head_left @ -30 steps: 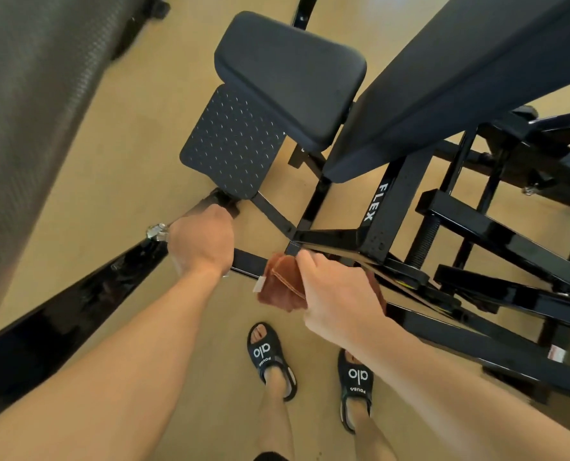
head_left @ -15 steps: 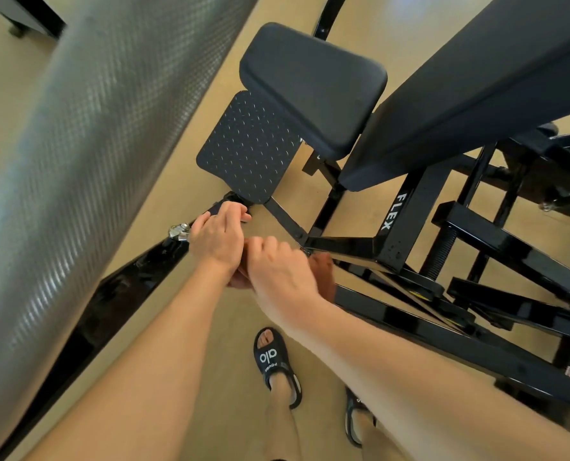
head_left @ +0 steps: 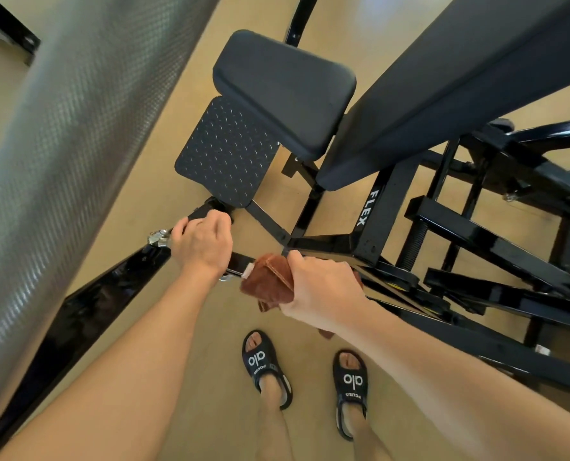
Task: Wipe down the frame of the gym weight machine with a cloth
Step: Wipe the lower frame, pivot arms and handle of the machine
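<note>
The black steel frame (head_left: 330, 244) of a "FLEX" weight machine fills the right and centre of the view. My left hand (head_left: 200, 242) grips a glossy black bar of the frame (head_left: 110, 291) beside a metal clip (head_left: 158, 239). My right hand (head_left: 320, 291) holds a folded brown cloth (head_left: 268, 282) against the frame bar just right of my left hand. The cloth wraps over the bar, and part of it is hidden under my palm.
A black padded seat (head_left: 283, 91) and a studded footplate (head_left: 225, 151) lie ahead. A long black pad (head_left: 443, 81) slopes across the upper right. A thick grey knurled bar (head_left: 60, 154) crosses close on the left. My sandalled feet (head_left: 267, 367) stand on the tan floor below.
My right hand has slid the cloth to the right along the bar, away from my left hand, which it touched half a second ago. The view has shifted slightly.
</note>
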Tool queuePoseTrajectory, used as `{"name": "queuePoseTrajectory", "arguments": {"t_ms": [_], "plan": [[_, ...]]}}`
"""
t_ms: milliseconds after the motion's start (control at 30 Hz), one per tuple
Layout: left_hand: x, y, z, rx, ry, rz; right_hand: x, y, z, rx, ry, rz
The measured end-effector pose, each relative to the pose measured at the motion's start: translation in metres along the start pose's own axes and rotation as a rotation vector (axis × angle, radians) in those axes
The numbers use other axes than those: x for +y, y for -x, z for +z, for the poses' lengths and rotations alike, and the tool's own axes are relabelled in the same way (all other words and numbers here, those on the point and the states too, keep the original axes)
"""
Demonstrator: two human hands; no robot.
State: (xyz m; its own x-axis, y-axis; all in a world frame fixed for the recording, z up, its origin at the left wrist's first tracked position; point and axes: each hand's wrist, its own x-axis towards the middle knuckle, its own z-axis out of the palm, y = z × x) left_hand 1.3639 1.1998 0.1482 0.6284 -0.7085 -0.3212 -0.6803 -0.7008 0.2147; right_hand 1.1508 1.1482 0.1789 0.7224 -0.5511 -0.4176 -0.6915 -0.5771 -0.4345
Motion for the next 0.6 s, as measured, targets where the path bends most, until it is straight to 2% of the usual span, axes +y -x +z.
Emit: {"name": "queuePoseTrajectory", "arguments": {"t_ms": [133, 233, 333, 433, 600], "plan": [[0.013, 0.009, -0.001, -0.016, -0.064, -0.014, 0.037, 0.034, -0.001, 0.028, 0.02, 0.014], [0.055, 0.038, 0.01, 0.02, -0.048, 0.159, 0.058, 0.059, -0.007, 0.029, 0.034, 0.029], [0.109, 0.069, 0.03, -0.057, 0.005, 0.302, 0.077, 0.084, -0.019, -0.026, 0.049, 0.057], [0.129, 0.076, 0.039, -0.039, 0.025, 0.269, 0.091, 0.098, -0.028, -0.085, 0.051, 0.068], [0.128, 0.073, 0.038, -0.007, 0.062, 0.195, 0.079, 0.061, -0.02, -0.145, 0.054, -0.05]]}}
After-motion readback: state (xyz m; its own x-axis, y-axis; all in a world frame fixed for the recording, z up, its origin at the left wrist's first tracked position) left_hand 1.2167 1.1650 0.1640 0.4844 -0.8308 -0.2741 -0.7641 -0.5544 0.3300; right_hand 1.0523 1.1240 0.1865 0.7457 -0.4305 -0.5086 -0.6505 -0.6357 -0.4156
